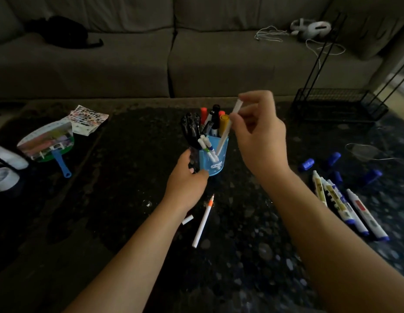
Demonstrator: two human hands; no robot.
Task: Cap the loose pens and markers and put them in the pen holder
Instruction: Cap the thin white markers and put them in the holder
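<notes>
A blue pen holder [215,164] stands mid-table, filled with several capped pens and markers. My left hand [187,175] grips its left side. My right hand [257,134] pinches a thin white capped pen [225,132] by its upper end, its lower tip inside the holder's front pocket. On the table in front lie an uncapped white pen with an orange tip [203,222] and a small white cap [187,219]. At the right lie several uncapped white markers [345,206] and several loose blue caps [306,164].
A pouch of coloured pens on a green fan with a blue handle [49,143] sits at the left, a printed colour sheet [88,119] behind it. A black wire rack [338,105] stands at the back right. A grey sofa [151,64] runs behind the dark table.
</notes>
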